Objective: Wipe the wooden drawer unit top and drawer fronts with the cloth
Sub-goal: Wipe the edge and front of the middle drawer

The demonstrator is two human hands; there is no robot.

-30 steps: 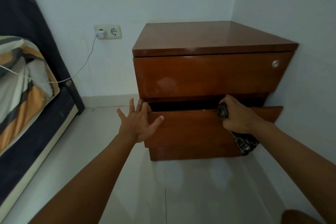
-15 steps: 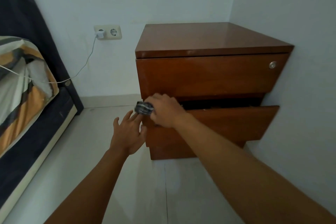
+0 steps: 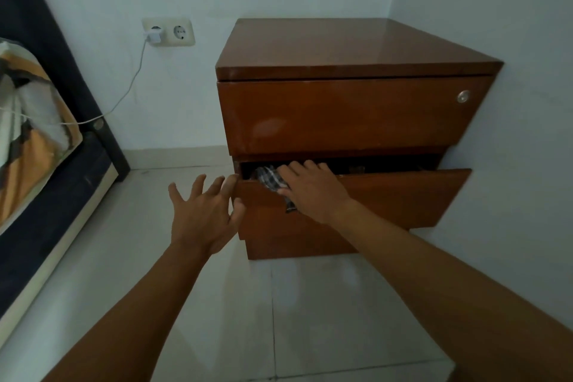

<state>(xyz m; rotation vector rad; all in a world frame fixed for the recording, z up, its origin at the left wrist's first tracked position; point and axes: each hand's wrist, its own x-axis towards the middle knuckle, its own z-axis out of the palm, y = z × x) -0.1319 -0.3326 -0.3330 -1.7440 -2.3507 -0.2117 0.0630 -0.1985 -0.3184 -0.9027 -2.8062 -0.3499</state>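
Observation:
The wooden drawer unit (image 3: 356, 49) stands in the room's corner, its glossy top bare. The top drawer front (image 3: 341, 115) is closed and has a small round lock at its right. The second drawer (image 3: 403, 195) is pulled partly out. My right hand (image 3: 310, 192) presses a dark checked cloth (image 3: 269, 178) onto the upper left edge of that drawer's front, fingers fairly flat over it. My left hand (image 3: 204, 211) is spread, with its fingertips touching the drawer's left corner.
A white wall socket (image 3: 169, 31) with a plugged charger sits left of the unit, its cable running to a bed (image 3: 37, 170) along the left. White floor tiles (image 3: 248, 304) lie in front. The right wall is close beside the unit.
My right hand swept the cloth from the drawer's right end to its left end, then settled flat on the upper left edge. The left hand stayed by the left corner.

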